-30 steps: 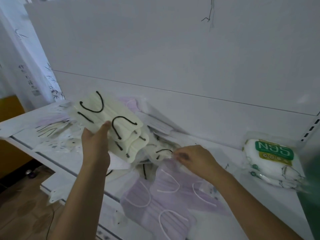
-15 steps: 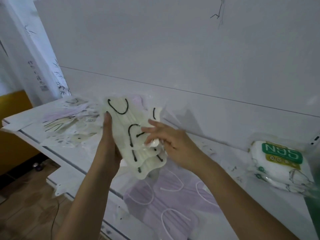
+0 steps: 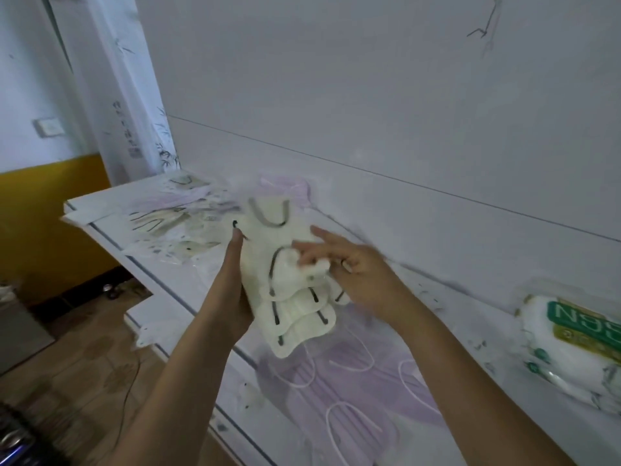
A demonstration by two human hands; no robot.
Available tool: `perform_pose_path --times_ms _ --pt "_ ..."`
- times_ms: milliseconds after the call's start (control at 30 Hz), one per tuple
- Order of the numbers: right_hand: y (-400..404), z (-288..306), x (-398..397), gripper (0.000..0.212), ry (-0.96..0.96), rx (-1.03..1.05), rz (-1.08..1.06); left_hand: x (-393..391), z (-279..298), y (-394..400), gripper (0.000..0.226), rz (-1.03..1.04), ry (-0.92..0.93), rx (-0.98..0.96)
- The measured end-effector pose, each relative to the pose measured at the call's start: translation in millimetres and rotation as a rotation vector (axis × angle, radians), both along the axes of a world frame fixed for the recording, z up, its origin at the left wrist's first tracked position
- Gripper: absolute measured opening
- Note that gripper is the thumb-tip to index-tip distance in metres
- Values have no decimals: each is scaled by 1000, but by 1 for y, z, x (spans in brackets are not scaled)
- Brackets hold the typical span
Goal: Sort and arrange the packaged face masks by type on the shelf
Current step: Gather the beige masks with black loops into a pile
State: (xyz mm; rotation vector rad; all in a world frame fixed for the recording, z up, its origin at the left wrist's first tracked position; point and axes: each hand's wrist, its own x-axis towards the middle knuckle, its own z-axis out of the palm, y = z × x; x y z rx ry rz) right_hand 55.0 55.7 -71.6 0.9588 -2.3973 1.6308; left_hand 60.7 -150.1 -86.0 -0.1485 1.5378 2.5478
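Since a moment ago your right hand (image 3: 356,274) has carried its cream mask over from the shelf and laid it onto the fanned stack of cream masks (image 3: 289,280) with black ear loops, held up above the white shelf (image 3: 188,290). Your left hand (image 3: 235,294) has its grip wrapped round the stack's left edge, thumb up along the side. Your right grip pinches a fold at the stack's middle, the other fingers spread. Lilac masks (image 3: 353,381) lie on the shelf under the stack, mixed packets (image 3: 174,223) at the far left, an N95 pack (image 3: 571,341) at the right.
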Motion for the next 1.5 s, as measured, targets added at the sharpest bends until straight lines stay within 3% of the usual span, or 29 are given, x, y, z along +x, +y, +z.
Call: perform_pose_path --times_ms 100,200,233,333,367,433,500,533,633,767,867,1000,1100,1167,1267,1367,1433,1500 --pt "3 -18 0 58 -206 180 153 3 -1 2 48 -28 -36 -95" --pt "8 -22 -1 50 -183 161 19 1 -12 -1 33 82 -117 -205" --pt "12 -24 -4 58 -151 217 -60 0 -15 -4 33 144 -153 -190" --pt "25 -29 -8 106 -123 667 -223 -3 -18 -14 39 299 -159 -120" --pt "29 -33 -9 104 -126 743 -241 -4 -18 -16 41 331 -149 -115" --pt "36 -37 -13 64 -51 776 -285 -4 -18 -20 41 357 -140 -114" --pt "41 -31 -17 20 41 690 -386 -1 -17 -22 39 345 -121 -127" --pt "45 -24 -17 11 43 596 -422 1 -16 -21 38 334 -112 -140" --pt "57 -8 -21 13 -27 392 -496 6 -14 -18 31 281 -78 -172" --pt "62 -9 -21 25 -96 309 -556 10 -9 -16 30 253 -65 -187" --pt "60 -5 -19 33 -202 40 -543 11 -1 -18 31 245 -43 -200" --pt "60 17 -10 34 1 -215 -618 10 9 -13 31 213 -24 -202" --pt "59 37 3 15 238 -153 -608 9 14 -7 34 196 -12 -193" --pt "53 41 8 6 261 -44 -495 7 15 -5 35 204 8 -179" --pt "47 30 3 14 260 31 -440 7 17 -3 37 274 -6 -189" --pt "50 24 -2 19 254 -107 -406 8 21 -1 36 485 -27 -159" --pt "51 30 1 32 205 -205 -276 9 26 0 35 669 -8 -117" --pt "50 36 7 51 137 -215 -132 10 35 7 35 691 59 -120"
